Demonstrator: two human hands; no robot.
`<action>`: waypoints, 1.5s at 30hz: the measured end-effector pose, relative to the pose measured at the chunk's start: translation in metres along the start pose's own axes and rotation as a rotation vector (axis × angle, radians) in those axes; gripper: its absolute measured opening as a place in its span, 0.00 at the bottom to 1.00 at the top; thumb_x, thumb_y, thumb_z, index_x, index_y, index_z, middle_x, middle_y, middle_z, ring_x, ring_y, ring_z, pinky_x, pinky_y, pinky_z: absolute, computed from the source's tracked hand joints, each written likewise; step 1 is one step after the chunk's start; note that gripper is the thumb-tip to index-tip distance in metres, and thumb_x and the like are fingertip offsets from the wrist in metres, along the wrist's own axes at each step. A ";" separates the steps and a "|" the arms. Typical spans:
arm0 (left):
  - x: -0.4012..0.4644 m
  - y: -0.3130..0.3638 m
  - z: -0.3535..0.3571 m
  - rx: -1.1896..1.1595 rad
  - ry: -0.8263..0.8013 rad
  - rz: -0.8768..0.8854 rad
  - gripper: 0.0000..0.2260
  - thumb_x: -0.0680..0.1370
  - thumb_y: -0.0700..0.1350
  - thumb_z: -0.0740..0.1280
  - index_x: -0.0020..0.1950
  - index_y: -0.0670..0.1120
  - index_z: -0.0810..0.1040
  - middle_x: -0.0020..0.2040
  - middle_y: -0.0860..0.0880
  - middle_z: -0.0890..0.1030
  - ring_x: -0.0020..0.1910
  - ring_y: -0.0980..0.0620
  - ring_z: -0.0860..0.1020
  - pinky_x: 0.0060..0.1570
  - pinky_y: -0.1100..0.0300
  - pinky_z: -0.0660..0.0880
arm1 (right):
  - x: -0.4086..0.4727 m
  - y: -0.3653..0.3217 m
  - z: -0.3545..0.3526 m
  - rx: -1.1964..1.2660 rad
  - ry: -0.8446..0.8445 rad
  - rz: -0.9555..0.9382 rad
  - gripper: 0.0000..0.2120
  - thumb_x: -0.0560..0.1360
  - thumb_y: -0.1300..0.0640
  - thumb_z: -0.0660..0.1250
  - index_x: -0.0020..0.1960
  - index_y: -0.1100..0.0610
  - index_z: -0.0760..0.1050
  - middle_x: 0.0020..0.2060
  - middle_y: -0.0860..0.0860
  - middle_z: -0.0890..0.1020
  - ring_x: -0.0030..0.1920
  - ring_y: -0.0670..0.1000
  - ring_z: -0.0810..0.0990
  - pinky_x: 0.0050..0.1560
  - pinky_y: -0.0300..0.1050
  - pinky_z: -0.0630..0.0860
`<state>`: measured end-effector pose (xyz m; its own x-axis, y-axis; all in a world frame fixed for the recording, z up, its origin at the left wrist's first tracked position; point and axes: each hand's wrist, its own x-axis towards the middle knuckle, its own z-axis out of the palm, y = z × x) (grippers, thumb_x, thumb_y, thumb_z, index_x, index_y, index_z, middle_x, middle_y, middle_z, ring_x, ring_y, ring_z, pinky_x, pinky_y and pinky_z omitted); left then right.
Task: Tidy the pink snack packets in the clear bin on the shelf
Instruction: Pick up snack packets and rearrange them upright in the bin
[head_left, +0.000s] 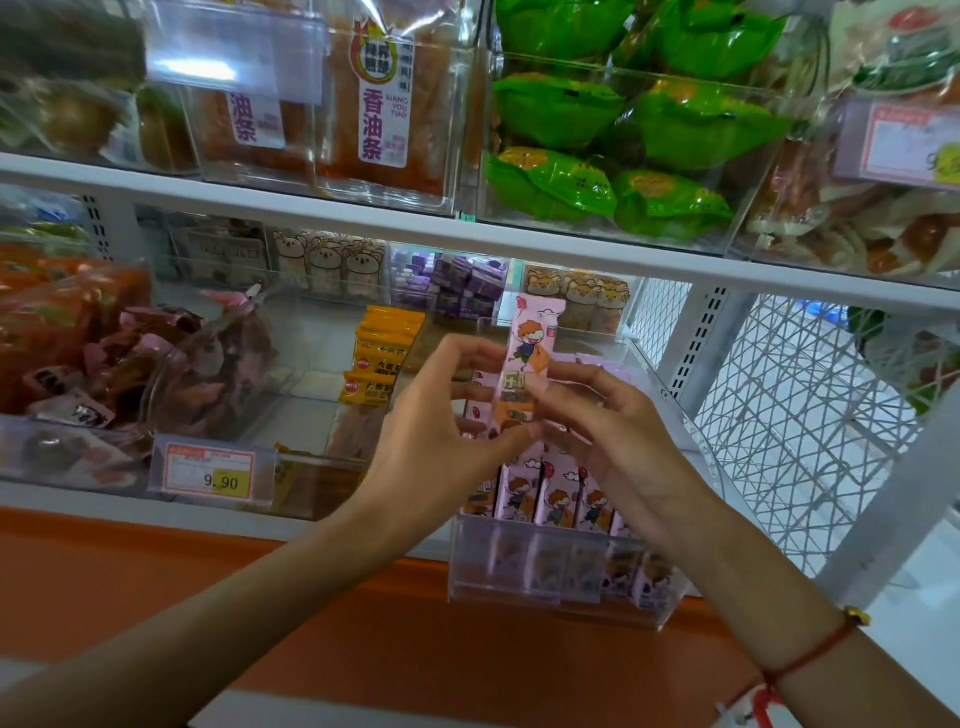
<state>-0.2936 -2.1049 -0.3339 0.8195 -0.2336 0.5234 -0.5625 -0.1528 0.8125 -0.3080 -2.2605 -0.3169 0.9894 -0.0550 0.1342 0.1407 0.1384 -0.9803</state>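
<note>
One pink snack packet (529, 347) with a cartoon child on it stands upright above the clear bin (550, 577). My left hand (434, 441) pinches its lower end from the left. My right hand (613, 441) pinches it from the right. Below my hands, a row of the same pink packets (558, 493) stands upright at the bin's front. More pink packets (597, 364) lie further back in the bin, partly hidden by my fingers.
Yellow packets (382, 353) fill the neighbouring bin on the left. A price tag (210, 470) reading 9.90 hangs at the shelf edge. Green packets (623, 145) sit on the upper shelf. A white wire mesh panel (789, 426) closes the right side.
</note>
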 end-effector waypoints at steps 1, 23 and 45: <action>0.001 0.000 -0.001 0.005 -0.021 0.011 0.20 0.72 0.47 0.74 0.56 0.61 0.69 0.54 0.65 0.76 0.52 0.66 0.77 0.46 0.70 0.76 | 0.001 0.000 -0.002 0.028 -0.022 0.009 0.20 0.63 0.51 0.73 0.52 0.57 0.79 0.42 0.50 0.85 0.44 0.48 0.83 0.45 0.39 0.79; 0.012 0.012 -0.016 -0.260 -0.307 -0.357 0.13 0.70 0.54 0.68 0.51 0.51 0.82 0.43 0.51 0.85 0.42 0.55 0.84 0.38 0.66 0.78 | -0.006 -0.004 0.004 -0.150 0.123 -0.072 0.25 0.66 0.43 0.70 0.57 0.56 0.78 0.41 0.51 0.85 0.38 0.48 0.83 0.36 0.35 0.76; 0.016 0.007 -0.023 -0.158 0.000 -0.110 0.18 0.71 0.42 0.73 0.59 0.45 0.75 0.51 0.52 0.82 0.48 0.59 0.82 0.44 0.69 0.77 | -0.010 -0.004 0.000 -0.412 -0.132 -0.314 0.36 0.68 0.52 0.74 0.71 0.42 0.62 0.61 0.46 0.76 0.61 0.44 0.76 0.61 0.45 0.74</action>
<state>-0.2821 -2.0879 -0.3144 0.8750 -0.2241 0.4291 -0.4452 -0.0246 0.8951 -0.3184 -2.2607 -0.3144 0.9016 0.0976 0.4213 0.4316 -0.2656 -0.8621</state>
